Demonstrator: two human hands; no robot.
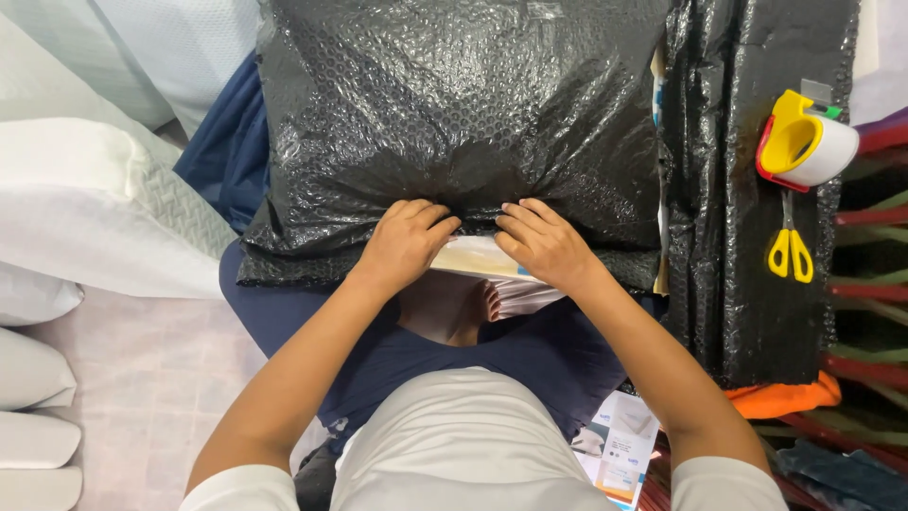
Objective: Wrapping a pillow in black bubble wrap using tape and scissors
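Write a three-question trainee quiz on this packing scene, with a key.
1. True or false: both hands pinch the near edge of the large black bubble-wrap parcel.
2. Which thing lies nearer the person's body: (a) the yellow-handled scissors or (b) the yellow and red tape dispenser with its white roll?
3. What do the scissors and the dispenser rest on?

Key
1. True: the left hand and the right hand grip the gathered edge side by side.
2. (a), the scissors.
3. The stack of folded black bubble-wrap sheets on the person's right.
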